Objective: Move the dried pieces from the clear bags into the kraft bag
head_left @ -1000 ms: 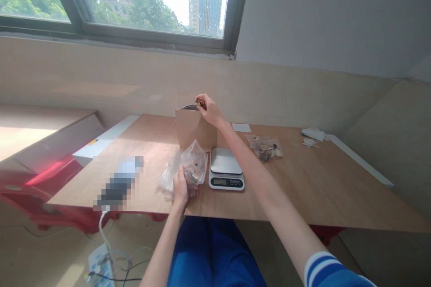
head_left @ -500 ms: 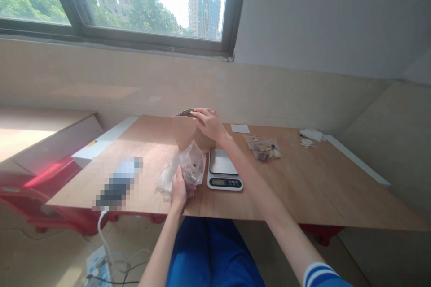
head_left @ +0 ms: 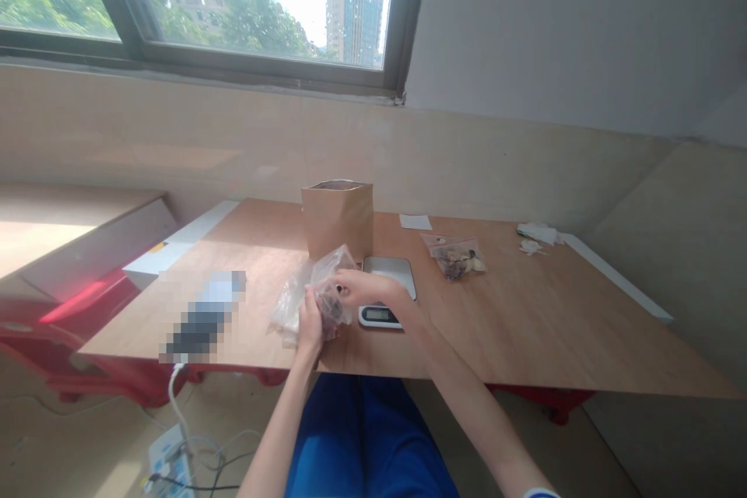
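Observation:
My left hand (head_left: pixel 311 323) is closed round the side of a clear plastic bag (head_left: pixel 337 258) near the table's front edge. Small dark and pale pieces show through the film. My right hand (head_left: pixel 370 288) has its fingers bent together at the bag's mouth, beside a small dark piece; what they pinch is too small to make out. Partly under my right hand and wrist lies a white digital scale (head_left: pixel 402 271) with a bare metal plate. Behind the plastic bag a brown paper bag (head_left: pixel 338 219) stands upright with its top open.
A zip bag of mixed dried pieces (head_left: pixel 458 258) lies right of the scale. Farther back are a white card (head_left: pixel 415 222) and crumpled white items (head_left: pixel 540 233). A blurred-out object (head_left: pixel 207 315) with a white cable (head_left: pixel 175 389) sits on the left of the wooden table (head_left: pixel 554 311).
My right hand has left the rim of the paper bag and come down to the plastic bag's mouth. The paper bag now stands uncovered. My left hand has stayed in place.

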Available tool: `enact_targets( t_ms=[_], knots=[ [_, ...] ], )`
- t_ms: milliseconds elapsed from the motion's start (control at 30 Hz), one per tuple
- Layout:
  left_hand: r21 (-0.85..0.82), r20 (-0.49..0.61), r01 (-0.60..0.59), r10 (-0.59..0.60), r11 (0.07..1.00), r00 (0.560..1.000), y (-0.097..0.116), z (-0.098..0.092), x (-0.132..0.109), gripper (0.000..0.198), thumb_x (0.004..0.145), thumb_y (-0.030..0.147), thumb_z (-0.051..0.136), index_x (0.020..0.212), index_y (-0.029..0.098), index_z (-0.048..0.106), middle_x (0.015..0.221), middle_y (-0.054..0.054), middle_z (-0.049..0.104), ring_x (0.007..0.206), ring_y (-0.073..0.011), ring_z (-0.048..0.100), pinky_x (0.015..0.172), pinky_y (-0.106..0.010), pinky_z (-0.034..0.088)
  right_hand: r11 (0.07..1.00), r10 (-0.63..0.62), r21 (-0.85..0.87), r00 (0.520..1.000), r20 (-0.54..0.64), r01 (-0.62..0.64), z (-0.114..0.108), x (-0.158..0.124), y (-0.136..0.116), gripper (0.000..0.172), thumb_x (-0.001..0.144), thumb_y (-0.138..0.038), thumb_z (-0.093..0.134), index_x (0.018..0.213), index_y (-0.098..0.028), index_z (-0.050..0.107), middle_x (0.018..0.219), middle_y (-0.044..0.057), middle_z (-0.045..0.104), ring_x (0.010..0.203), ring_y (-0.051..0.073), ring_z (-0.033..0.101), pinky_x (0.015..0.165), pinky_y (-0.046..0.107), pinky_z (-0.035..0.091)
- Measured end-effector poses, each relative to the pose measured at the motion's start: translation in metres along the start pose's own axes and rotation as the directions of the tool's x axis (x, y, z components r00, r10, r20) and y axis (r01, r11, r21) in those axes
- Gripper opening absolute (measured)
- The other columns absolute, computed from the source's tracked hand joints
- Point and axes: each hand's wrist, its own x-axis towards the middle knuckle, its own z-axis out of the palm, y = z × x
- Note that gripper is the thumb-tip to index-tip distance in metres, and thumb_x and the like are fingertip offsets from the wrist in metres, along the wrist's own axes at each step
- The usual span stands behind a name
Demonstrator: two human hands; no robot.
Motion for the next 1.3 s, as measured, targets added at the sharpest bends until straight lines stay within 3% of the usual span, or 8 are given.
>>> enact_targets(
  t_ms=[100,200,367,533,800,1067,1167,1300],
  knots=[
    [0.059,0.054,0.024,-0.027,0.998,0.998,0.0,0.0,0.0,0.054,0.075,0.064,0.039,0.075,0.015,0.061,0.057,-0.004,0.061,0.042,-0.0148,0.054,0.036,-0.026,0.042,0.998,-0.047,-0.042,0.998,-0.031,0.046,0.005,0.001,0.007,0.019,0.06,-0.002,0.059,0.072,-0.016,0.062,0.071,0.0,0.06,0.057,0.01,0.046,0.05,0.019,0.033],
    [-0.087,0.141,0.108,-0.095,0.99,0.985,0.0,0.001,0.0,0.052,0.076,0.061,0.039,0.081,0.015,0.06,0.061,-0.003,0.063,0.042,-0.013,0.054,0.037,-0.023,0.041,1.0,0.016,0.019,1.0,0.017,-0.017,-0.001,-0.003,0.009,0.013,0.063,-0.005,0.061,0.07,-0.016,0.061,0.068,-0.002,0.059,0.058,0.01,0.047,0.051,0.019,0.033],
    [-0.33,0.237,0.08,0.0,0.941,0.971,0.001,0.002,0.0,0.031,0.071,0.04,0.049,0.083,0.015,0.061,0.067,-0.002,0.066,0.05,-0.0119,0.057,0.042,-0.02,0.042,0.975,0.104,0.191,0.993,0.056,-0.113,-0.016,-0.013,0.015,0.01,0.069,-0.017,0.065,0.073,-0.015,0.056,0.069,-0.002,0.054,0.063,0.01,0.048,0.055,0.02,0.035],
    [-0.337,0.331,0.081,0.037,0.938,0.943,0.003,-0.001,-0.002,0.041,0.065,0.027,0.053,0.105,0.017,0.057,0.08,-0.001,0.067,0.056,-0.0123,0.059,0.047,-0.022,0.044,0.944,0.078,0.323,0.997,-0.007,-0.072,-0.022,-0.018,0.023,0.024,0.077,-0.038,0.06,0.081,-0.016,0.053,0.079,0.0,0.054,0.069,0.012,0.05,0.059,0.021,0.037],
    [-0.29,0.299,-0.009,0.1,0.957,0.949,0.001,0.001,0.0,0.038,0.07,0.028,0.058,0.107,0.018,0.055,0.08,-0.001,0.065,0.057,-0.0095,0.058,0.053,-0.021,0.044,0.907,0.073,0.418,0.996,-0.045,-0.048,-0.01,-0.013,0.035,0.028,0.075,-0.043,0.06,0.077,-0.016,0.051,0.075,-0.002,0.049,0.066,0.01,0.046,0.057,0.021,0.037],
    [-0.287,0.283,-0.028,0.113,0.958,0.952,-0.003,0.003,0.005,0.034,0.066,0.032,0.066,0.095,0.018,0.057,0.088,-0.002,0.065,0.07,-0.0115,0.061,0.063,-0.023,0.046,0.843,0.115,0.537,0.987,-0.111,-0.038,0.003,-0.006,0.036,0.03,0.076,-0.042,0.059,0.09,-0.015,0.056,0.089,0.003,0.056,0.075,0.013,0.051,0.065,0.024,0.041],
    [-0.308,0.273,0.012,0.077,0.951,0.959,-0.002,0.003,0.005,0.028,0.065,0.032,0.067,0.088,0.017,0.058,0.083,0.0,0.065,0.068,-0.0107,0.06,0.062,-0.022,0.046,0.835,0.122,0.551,0.978,-0.168,-0.01,-0.002,-0.006,0.034,0.027,0.074,-0.036,0.061,0.091,-0.015,0.056,0.088,0.003,0.056,0.074,0.012,0.051,0.065,0.025,0.041],
    [-0.417,0.176,0.069,0.006,0.906,0.984,-0.001,0.002,0.008,0.022,0.064,0.028,0.066,0.082,0.016,0.059,0.08,0.001,0.065,0.069,-0.0105,0.06,0.062,-0.021,0.045,0.884,0.196,0.468,0.914,-0.354,-0.008,-0.027,-0.004,0.027,0.028,0.068,-0.03,0.067,0.091,-0.016,0.058,0.084,0.001,0.056,0.069,0.011,0.049,0.063,0.024,0.04]
  ],
)
